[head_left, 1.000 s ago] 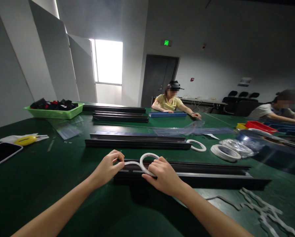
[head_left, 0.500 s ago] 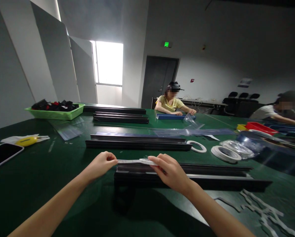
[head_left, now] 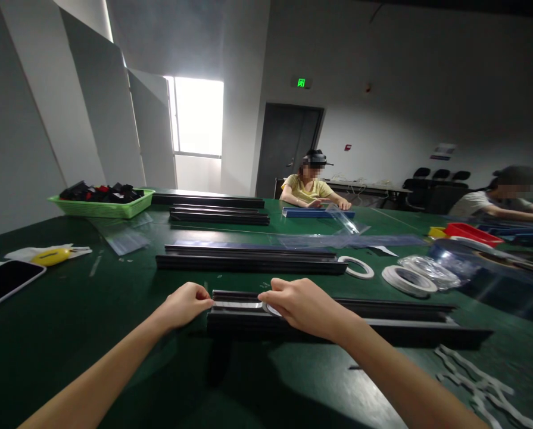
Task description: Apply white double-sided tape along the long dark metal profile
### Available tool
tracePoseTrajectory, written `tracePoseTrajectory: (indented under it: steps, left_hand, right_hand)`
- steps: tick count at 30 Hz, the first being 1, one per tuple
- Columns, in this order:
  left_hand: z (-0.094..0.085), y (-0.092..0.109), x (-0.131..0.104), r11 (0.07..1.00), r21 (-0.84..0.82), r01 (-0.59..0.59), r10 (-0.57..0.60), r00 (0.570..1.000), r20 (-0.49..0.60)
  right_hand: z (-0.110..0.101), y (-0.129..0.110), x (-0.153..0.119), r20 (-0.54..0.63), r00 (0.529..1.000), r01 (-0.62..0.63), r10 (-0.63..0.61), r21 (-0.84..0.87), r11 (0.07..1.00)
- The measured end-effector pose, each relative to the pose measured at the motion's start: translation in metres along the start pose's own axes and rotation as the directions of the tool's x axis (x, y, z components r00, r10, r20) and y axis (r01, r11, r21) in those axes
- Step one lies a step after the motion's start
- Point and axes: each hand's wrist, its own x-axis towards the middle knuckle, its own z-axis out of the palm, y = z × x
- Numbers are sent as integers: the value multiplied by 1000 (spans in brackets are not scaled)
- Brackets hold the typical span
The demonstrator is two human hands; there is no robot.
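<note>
My left hand (head_left: 183,305) pinches the loose end of a white tape strip (head_left: 237,304) at the left end of a black channel-shaped profile (head_left: 427,335). The strip runs straight to a roll of tape (head_left: 272,310), mostly hidden under the fingers of my right hand (head_left: 308,310), which is closed on it. Both hands are over the profile, and the strip lies along its channel; whether it is stuck down I cannot tell. Below my right forearm, crumpled pale strips (head_left: 476,375) lie on the green table (head_left: 127,369).
Another black profile (head_left: 248,262) lies beyond my hands, with white tape rolls (head_left: 356,268) to its right. A phone (head_left: 9,285) and a yellow-handled tool (head_left: 52,256) lie left. A green basket (head_left: 109,208) holds black parts. Two people sit across the table, one with a blue profile (head_left: 306,213).
Both hands have lowered, bringing the tape strip down from above the profile into its channel. My right hand has turned over the roll. The co-worker's hands have shifted slightly.
</note>
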Motion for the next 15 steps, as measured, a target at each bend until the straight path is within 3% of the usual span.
tracePoseTrajectory:
  steps: [7, 15]
  left_hand:
    - [3, 4, 2, 987, 159, 37, -37, 999, -4]
    - [5, 6, 1, 979, 197, 57, -57, 998, -8]
  right_hand:
    - [-5, 3, 15, 241, 970, -27, 36, -38, 999]
    - [0, 6, 19, 299, 950, -88, 91, -25, 996]
